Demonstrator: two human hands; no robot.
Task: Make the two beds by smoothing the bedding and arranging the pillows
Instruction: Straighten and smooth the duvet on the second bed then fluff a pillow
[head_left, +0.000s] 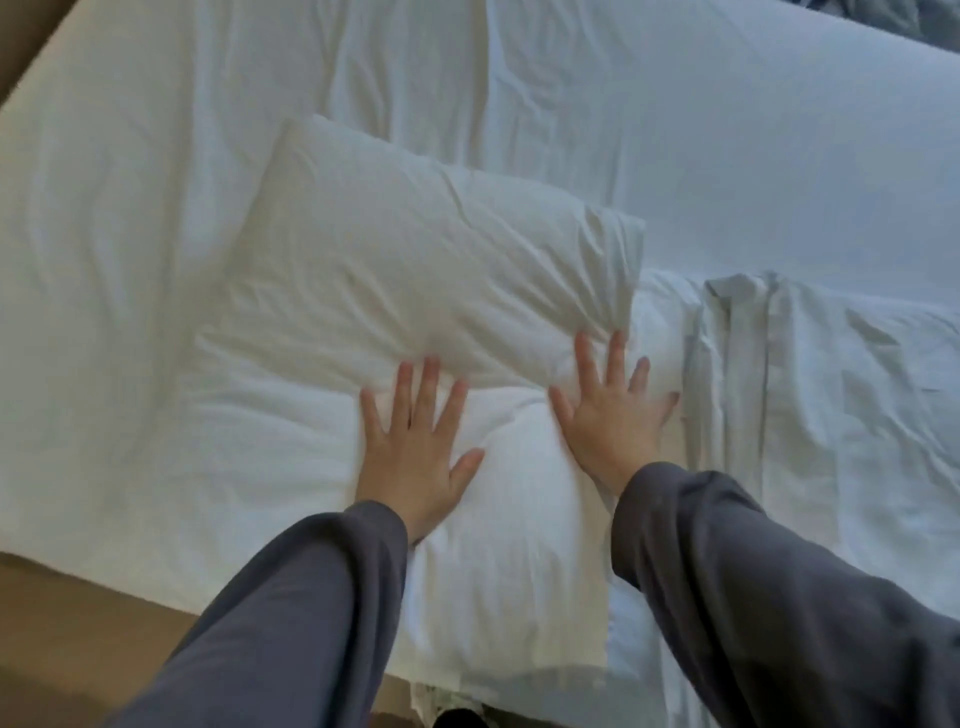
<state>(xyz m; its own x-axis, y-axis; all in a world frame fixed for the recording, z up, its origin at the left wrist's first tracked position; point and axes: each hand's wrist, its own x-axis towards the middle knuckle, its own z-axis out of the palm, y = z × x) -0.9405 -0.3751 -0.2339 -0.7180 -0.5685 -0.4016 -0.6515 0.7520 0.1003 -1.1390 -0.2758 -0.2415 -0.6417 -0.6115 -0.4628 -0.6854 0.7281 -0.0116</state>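
A white pillow (426, 260) lies tilted across the bed, on top of a second white pillow (519, 519) nearer to me. My left hand (415, 447) lies flat with spread fingers on the near pillow, its fingertips at the upper pillow's edge. My right hand (613, 410) is also flat and spread, pressing at the upper pillow's lower right corner. Both arms wear dark grey sleeves. The white sheet (130, 260) on the bed is wrinkled.
A folded white duvet (810, 395) with a bunched edge lies to the right of the pillows. A seam (485, 78) runs up the bedding at the far side. Brown floor or bed frame (62, 649) shows at the lower left.
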